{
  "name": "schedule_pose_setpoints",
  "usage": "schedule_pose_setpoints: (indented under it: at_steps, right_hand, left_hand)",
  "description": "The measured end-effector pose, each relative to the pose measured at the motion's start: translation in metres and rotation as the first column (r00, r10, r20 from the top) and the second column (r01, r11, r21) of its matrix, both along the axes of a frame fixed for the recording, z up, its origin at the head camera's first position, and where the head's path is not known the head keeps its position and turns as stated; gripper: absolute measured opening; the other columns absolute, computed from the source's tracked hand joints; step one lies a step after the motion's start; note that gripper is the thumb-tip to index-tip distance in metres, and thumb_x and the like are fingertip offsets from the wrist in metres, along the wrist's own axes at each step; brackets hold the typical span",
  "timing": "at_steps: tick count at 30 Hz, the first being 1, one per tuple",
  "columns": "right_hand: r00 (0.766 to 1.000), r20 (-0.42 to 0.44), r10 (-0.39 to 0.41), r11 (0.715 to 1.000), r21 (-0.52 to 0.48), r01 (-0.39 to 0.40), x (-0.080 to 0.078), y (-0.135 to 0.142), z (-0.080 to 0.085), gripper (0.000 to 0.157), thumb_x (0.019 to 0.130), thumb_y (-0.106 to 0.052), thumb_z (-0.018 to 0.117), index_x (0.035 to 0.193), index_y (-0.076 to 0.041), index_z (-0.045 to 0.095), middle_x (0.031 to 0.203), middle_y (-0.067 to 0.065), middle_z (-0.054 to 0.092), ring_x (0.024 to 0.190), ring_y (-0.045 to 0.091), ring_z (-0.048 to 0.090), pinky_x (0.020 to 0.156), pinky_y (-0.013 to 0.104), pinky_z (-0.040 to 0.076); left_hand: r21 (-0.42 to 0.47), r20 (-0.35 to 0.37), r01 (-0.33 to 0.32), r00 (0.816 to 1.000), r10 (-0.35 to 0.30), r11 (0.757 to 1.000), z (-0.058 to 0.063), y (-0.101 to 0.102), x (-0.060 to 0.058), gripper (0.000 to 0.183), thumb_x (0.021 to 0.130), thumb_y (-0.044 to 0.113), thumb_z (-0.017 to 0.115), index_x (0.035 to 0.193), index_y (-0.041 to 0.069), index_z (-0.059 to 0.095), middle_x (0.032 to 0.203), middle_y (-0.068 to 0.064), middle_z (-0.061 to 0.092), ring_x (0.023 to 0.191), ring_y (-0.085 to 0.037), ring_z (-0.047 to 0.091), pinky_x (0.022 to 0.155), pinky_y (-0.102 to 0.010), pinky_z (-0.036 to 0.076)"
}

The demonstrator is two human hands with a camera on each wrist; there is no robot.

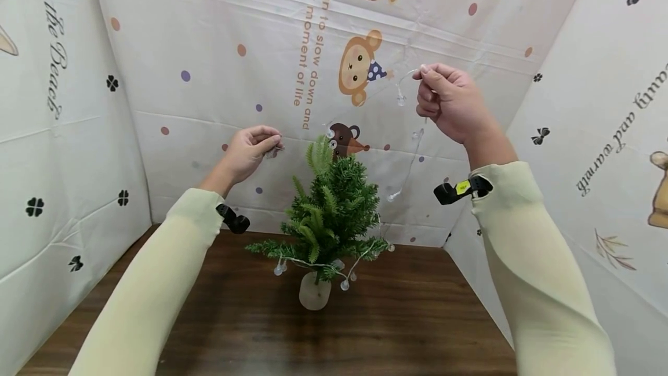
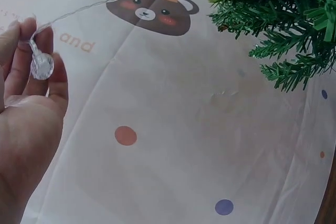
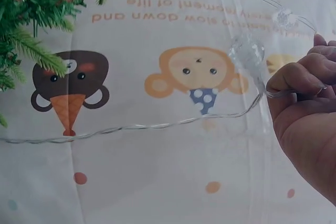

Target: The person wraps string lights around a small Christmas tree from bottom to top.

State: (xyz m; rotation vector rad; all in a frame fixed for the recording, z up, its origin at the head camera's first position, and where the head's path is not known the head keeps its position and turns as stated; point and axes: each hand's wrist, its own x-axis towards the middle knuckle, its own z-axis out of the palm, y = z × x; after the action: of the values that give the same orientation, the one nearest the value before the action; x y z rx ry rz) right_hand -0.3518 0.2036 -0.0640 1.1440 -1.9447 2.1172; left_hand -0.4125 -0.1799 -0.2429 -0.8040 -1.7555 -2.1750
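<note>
A small green artificial Christmas tree point(image 1: 347, 199) stands on the table with a string of clear bulb lights around its lower branches. To its left, my left hand point(image 1: 246, 152) pinches the light string between thumb and fingers. In the left wrist view a clear round bulb point(image 2: 42, 67) hangs in front of those fingers, and the wire runs from there toward the tree. Raised high to the right of the tree, my right hand point(image 1: 451, 103) grips another stretch of the string. One bulb point(image 1: 400, 99) dangles beside it; more wire and bulbs hang below, down toward the right branches.
The tree's pale round base point(image 1: 315, 292) rests on the dark wooden table point(image 1: 250, 329). Close behind the tree rises a white printed cloth point(image 1: 209, 28) with cartoon animals and dots. Similar cloth walls enclose the left point(image 1: 62, 149) and right sides.
</note>
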Motion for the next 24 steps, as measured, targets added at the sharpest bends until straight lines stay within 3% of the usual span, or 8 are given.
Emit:
schedule_pose_setpoints:
  at_steps: [10, 17, 21, 24]
  right_hand:
    - [0.987, -0.069, 0.145, 0.989, 0.009, -0.144, 0.039, -0.014, 0.005, 0.018, 0.105, -0.011, 0.056, 0.101, 0.005, 0.063, 0.066, 0.005, 0.042, 0.056, 0.019, 0.019, 0.059, 0.031, 0.016]
    - [0.978, -0.107, 0.178, 0.982, 0.075, -0.171, 0.064, -0.029, 0.004, 0.017, 0.106, -0.009, 0.055, 0.104, 0.005, 0.064, 0.067, 0.005, 0.044, 0.055, 0.019, 0.025, 0.059, 0.032, 0.018]
    - [0.973, -0.160, 0.164, 0.977, 0.163, -0.138, 0.081, -0.032, -0.007, 0.017, 0.107, -0.007, 0.051, 0.105, 0.001, 0.066, 0.067, 0.004, 0.044, 0.056, 0.019, 0.027, 0.057, 0.033, 0.020]
    - [0.968, -0.189, 0.167, 0.971, 0.204, -0.128, 0.092, -0.033, -0.018, 0.019, 0.108, -0.005, 0.049, 0.106, 0.001, 0.067, 0.066, 0.004, 0.044, 0.056, 0.019, 0.028, 0.055, 0.032, 0.022]
  left_hand:
    - [0.051, -0.057, 0.098, 0.994, -0.095, 0.994, -0.002, -0.009, 0.010, 0.009, 0.101, 0.004, 0.061, 0.104, 0.004, 0.069, 0.093, -0.003, 0.074, 0.084, -0.014, 0.070, 0.079, -0.023, 0.058]
    - [0.071, -0.103, 0.133, 0.987, -0.125, 0.989, -0.008, -0.014, 0.013, 0.008, 0.101, 0.000, 0.059, 0.105, 0.000, 0.066, 0.096, -0.007, 0.073, 0.091, -0.019, 0.072, 0.084, -0.025, 0.058]
    - [-0.025, -0.111, 0.061, 0.992, -0.064, 0.998, -0.016, -0.020, 0.020, 0.009, 0.101, 0.003, 0.061, 0.108, -0.001, 0.067, 0.101, -0.006, 0.074, 0.097, -0.017, 0.071, 0.089, -0.024, 0.057]
    - [-0.139, -0.126, -0.029, 0.992, 0.011, 0.990, -0.021, -0.022, 0.025, 0.019, 0.101, 0.009, 0.065, 0.115, -0.005, 0.067, 0.106, -0.001, 0.075, 0.101, -0.014, 0.071, 0.089, -0.024, 0.057]
